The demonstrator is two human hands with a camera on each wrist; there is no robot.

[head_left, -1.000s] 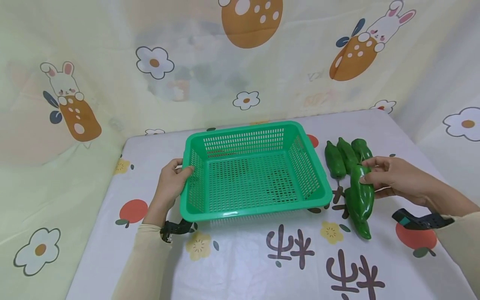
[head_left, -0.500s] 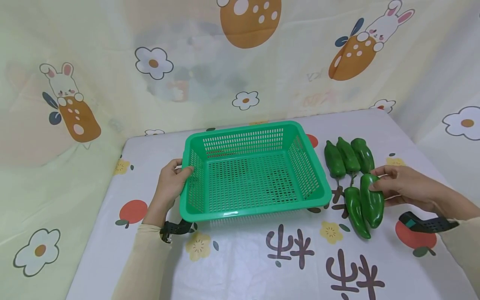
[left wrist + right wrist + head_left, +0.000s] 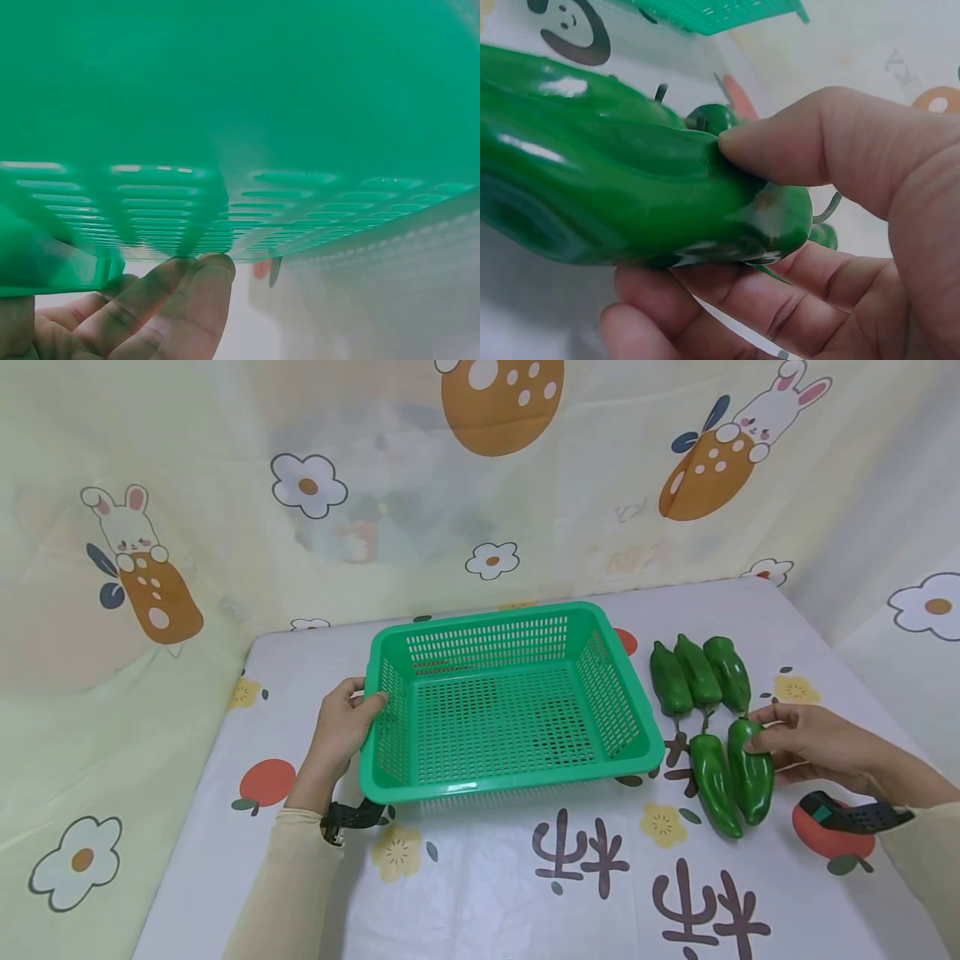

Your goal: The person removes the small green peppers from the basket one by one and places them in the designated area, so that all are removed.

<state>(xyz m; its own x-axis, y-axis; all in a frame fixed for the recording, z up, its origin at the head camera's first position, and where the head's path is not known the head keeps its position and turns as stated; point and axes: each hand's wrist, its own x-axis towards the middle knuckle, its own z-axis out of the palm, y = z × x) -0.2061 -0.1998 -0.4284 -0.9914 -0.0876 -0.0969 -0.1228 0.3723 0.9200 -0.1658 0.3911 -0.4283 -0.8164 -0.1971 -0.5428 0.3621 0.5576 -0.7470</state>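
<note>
My left hand grips the left rim of a green plastic basket, thumb over the rim and fingers on the outer side. The basket has slotted walls and nothing inside. In the left wrist view, the fingers lie under its slotted wall. On the right, my right hand pinches a glossy green pepper near its stem end, thumb on top and fingers beneath. A second long green pepper lies just left of it. Behind them, several more green peppers lie side by side in a row.
A white printed cloth covers the table, and a patterned curtain rises behind it. Another curtain stands on the right. The basket takes up the table's middle, with the peppers off its right side.
My right hand has shifted the pepper right and a little toward me, from on top of the other front pepper to beside it. The left hand and basket have stayed in place.
</note>
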